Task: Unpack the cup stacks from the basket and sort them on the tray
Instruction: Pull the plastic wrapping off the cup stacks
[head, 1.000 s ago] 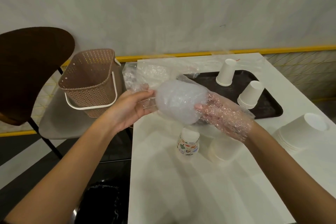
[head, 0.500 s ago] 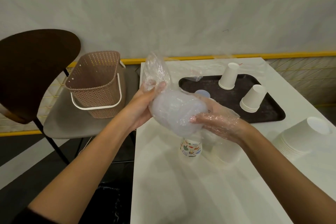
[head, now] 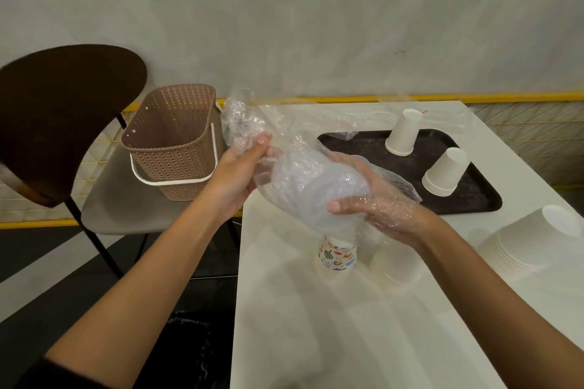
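Left of the tray (head: 373, 151), the left hand (head: 235, 167) pinched the neck of the bag (head: 249, 118); the right hand (head: 384, 210), inside it, gripped what seemed a cup stack (head: 311, 189) lying lengthwise toward the tray.

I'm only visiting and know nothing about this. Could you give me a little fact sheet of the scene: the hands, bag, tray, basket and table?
left hand: grips the bunched end of the plastic bag
right hand: under the bag's film, holding the clear cup stack
tray: carries the far white stack and the near white stack, both upside down
basket: stands on the chair seat, left of the table
table: holds the patterned cup and the wide white stack, both off the tray
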A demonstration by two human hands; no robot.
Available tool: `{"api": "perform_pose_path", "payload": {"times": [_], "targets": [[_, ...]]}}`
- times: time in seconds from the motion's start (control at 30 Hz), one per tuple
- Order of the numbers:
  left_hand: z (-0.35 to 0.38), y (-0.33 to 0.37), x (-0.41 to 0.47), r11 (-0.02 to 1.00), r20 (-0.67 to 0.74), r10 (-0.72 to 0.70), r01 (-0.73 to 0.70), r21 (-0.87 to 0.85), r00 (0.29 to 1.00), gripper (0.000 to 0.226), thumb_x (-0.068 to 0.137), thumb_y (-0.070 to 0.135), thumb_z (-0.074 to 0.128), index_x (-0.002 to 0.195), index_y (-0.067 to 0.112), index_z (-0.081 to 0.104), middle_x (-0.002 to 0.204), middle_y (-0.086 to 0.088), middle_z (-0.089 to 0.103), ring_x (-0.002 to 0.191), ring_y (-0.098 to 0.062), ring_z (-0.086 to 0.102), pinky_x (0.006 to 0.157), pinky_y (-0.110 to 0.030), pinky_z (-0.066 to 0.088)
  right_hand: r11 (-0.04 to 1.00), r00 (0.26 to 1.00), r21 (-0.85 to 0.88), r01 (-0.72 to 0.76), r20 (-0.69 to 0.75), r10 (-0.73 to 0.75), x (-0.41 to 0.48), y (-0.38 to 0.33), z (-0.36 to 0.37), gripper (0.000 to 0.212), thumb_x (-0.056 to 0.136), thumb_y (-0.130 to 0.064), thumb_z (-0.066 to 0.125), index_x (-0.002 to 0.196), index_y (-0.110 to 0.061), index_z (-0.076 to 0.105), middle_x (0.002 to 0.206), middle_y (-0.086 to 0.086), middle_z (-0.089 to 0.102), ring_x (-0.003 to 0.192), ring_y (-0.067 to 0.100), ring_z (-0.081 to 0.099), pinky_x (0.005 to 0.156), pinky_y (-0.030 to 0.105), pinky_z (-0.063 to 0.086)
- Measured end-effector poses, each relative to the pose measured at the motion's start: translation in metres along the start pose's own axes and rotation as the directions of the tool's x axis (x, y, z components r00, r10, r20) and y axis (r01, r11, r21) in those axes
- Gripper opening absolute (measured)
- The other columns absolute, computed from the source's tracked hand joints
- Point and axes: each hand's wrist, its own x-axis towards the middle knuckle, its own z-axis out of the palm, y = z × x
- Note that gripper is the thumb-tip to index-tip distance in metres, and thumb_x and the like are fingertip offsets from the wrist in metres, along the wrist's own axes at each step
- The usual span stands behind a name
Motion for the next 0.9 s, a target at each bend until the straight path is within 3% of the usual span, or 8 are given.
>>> {"api": "perform_pose_path", "payload": {"times": [0.17,0.27,0.33,0.47,0.53,0.67,0.8,0.9], "targets": [[-0.002,0.0,0.002,0.994,-0.022,0.028,-0.031,-0.101,0.999,0.015,0.096,0.022,0.044,0.106,0.015,0.053,0.081,0.003,0.07,0.069,-0.01,0.068,0.065,-0.024,0.057,0.995,0.999,0.1,-0.024,-0.02,0.026,0.002,0.003,-0.002,0.062,0.046,-0.027,0.075,0.102,-0.039,0.053,0.109,-0.005,0.059,0.107,0.018,0.056,0.091,0.035,0.05],[0.001,-0.001,0.004,0.993,0.032,-0.038,0.041,-0.109,0.999,0.014,0.095,0.023,0.047,0.106,0.016,0.052,0.082,0.002,0.072,0.071,-0.012,0.067,0.066,-0.028,0.058,0.994,0.995,0.107,-0.039,-0.083,0.048,0.008,0.002,-0.004,0.082,0.046,-0.027,0.076,0.123,-0.033,0.048,0.123,0.003,0.054,0.11,0.02,0.055,0.091,0.038,0.052],[0.005,-0.001,0.005,0.995,0.109,-0.066,0.074,-0.073,0.992,0.015,0.088,0.02,0.058,0.102,0.018,0.054,0.089,0.001,0.071,0.079,-0.014,0.066,0.071,-0.029,0.058,0.996,0.995,0.089,-0.015,-0.097,0.023,0.01,0.0,-0.005,0.085,0.052,-0.022,0.077,0.129,-0.024,0.043,0.121,0.002,0.053,0.108,0.019,0.054,0.085,0.033,0.054],[0.011,-0.004,0.009,0.998,0.148,-0.059,0.057,0.018,0.987,0.024,0.079,0.008,0.066,0.099,0.018,0.057,0.105,-0.003,0.065,0.09,-0.016,0.062,0.078,-0.031,0.055,0.994,0.968,-0.109,0.014,-0.247,-0.04,0.01,0.0,-0.005,0.063,0.075,-0.004,0.07,0.122,-0.027,0.035,0.109,-0.012,0.044,0.099,0.008,0.05,0.076,0.014,0.047],[0.016,-0.005,0.011,0.999,0.149,-0.042,0.037,0.034,0.988,0.016,0.083,0.007,0.062,0.093,0.019,0.059,0.109,-0.007,0.064,0.09,-0.017,0.061,0.077,-0.03,0.054,0.971,0.96,-0.239,-0.007,-0.273,-0.06,0.008,0.002,-0.007,0.072,0.072,-0.01,0.075,0.13,-0.023,0.034,0.12,-0.004,0.044,0.109,0.014,0.048,0.084,0.019,0.044],[0.028,-0.005,0.018,0.999,0.137,-0.018,0.012,0.043,0.99,0.01,0.087,0.011,0.059,0.093,0.017,0.055,0.108,-0.008,0.063,0.09,-0.018,0.062,0.08,-0.034,0.053,0.927,0.95,-0.375,-0.031,-0.3,-0.089,-0.002,-0.005,-0.019,0.067,0.071,-0.022,0.077,0.126,-0.027,0.038,0.111,-0.012,0.046,0.099,0.007,0.045,0.066,0.004,0.039],[0.04,-0.01,0.032,0.998,0.08,-0.014,0.019,-0.064,0.997,0.007,0.089,0.012,0.058,0.089,0.018,0.055,0.093,-0.002,0.07,0.092,-0.021,0.067,0.084,-0.041,0.055,0.95,0.923,-0.312,-0.016,-0.371,-0.107,-0.011,-0.011,-0.041,0.071,0.069,-0.02,0.078,0.127,-0.025,0.036,0.114,-0.013,0.045,0.112,0.011,0.044,0.089,0.021,0.04],[0.051,-0.015,0.04,0.99,0.083,-0.061,0.071,-0.125,0.995,0.007,0.089,0.011,0.057,0.089,0.017,0.054,0.088,-0.001,0.071,0.089,-0.022,0.067,0.09,-0.049,0.051,0.94,0.912,-0.338,-0.037,-0.396,-0.106,-0.02,-0.009,-0.063,0.09,0.055,-0.044,0.081,0.133,-0.023,0.04,0.125,-0.007,0.046,0.116,0.012,0.046,0.091,0.023,0.043]]}}
